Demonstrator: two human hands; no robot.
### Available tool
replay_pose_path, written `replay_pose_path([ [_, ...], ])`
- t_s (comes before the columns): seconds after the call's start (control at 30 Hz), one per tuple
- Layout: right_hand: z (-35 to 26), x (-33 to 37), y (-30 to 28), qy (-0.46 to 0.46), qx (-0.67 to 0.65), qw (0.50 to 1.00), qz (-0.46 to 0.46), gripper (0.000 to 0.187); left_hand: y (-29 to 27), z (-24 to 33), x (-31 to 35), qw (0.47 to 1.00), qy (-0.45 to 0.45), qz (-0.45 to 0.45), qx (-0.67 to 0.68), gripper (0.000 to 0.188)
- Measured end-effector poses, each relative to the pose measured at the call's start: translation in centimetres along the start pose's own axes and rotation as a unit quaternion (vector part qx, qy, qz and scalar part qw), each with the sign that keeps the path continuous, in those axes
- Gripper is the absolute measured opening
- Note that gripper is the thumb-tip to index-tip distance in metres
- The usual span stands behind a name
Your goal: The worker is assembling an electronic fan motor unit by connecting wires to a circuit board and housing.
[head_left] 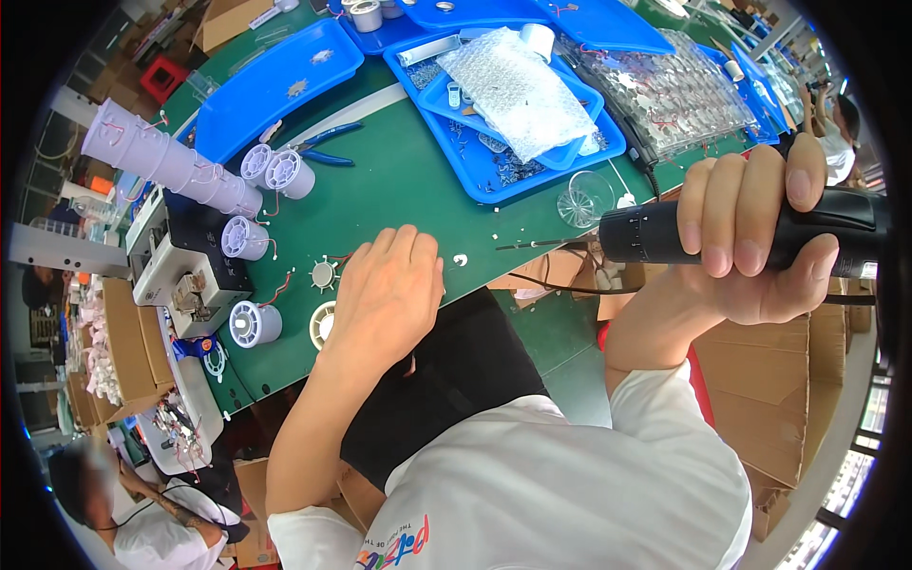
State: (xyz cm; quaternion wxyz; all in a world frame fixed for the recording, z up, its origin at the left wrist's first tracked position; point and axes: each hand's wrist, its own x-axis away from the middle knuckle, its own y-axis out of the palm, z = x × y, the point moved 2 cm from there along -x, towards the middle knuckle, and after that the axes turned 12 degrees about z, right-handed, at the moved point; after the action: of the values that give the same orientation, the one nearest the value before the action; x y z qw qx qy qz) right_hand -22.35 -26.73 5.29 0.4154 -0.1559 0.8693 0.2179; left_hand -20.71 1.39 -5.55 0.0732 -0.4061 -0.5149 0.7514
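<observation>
While the right hand [750, 228] wraps its fingers and thumb firmly around a black electric screwdriver [641, 231], the tool's slim bit [532, 245] points sideways toward the left hand [389, 290]. That left hand lies back-up over the green worktable [380, 204], fingers together and slightly curled; whether they grip anything underneath cannot be seen. A round cream-white housing [317, 321] sits at the left hand's outer side, partly covered by it. Just left of the fingers is a star-shaped metal motor part [324, 275] with red wires; just right of them lies a small white clip [461, 259].

Farther left stand a white fan-like housing [256, 325] and a black-and-silver bench machine [190, 271]. A clear round dish [581, 204] sits beyond the screwdriver's tip. Past the left hand are blue-handled pliers [328, 154]; beyond both hands, a blue tray [486, 193] carries a bubble-wrapped packet [518, 90].
</observation>
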Motion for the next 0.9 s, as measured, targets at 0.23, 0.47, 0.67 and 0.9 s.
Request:
replay_pose_path([
  [0.23, 0.2, -0.1, 1.0, -0.003, -0.005, 1.0, 0.0, 0.034, 0.7, 0.3, -6.5, 0.996, -0.016, 0.075, 0.038, 0.018],
  [0.47, 2.5, 0.0, 1.2, 0.127, 0.012, 0.988, 0.089, 0.029, -4.2, -2.3, -3.8, 0.995, -0.079, -0.022, 0.063, 0.033],
  [0.67, 12.5, -1.1, 3.6, 0.373, 0.214, 0.896, 0.11, 0.033, -5.7, -1.6, 3.2, 0.993, -0.099, -0.061, 0.036, 0.038],
  [0.9, 22.0, 1.0, 4.3, 0.341, 0.486, 0.804, 0.013, 0.046, -6.2, -1.9, 6.6, 0.982, -0.177, -0.06, -0.007, 0.043],
])
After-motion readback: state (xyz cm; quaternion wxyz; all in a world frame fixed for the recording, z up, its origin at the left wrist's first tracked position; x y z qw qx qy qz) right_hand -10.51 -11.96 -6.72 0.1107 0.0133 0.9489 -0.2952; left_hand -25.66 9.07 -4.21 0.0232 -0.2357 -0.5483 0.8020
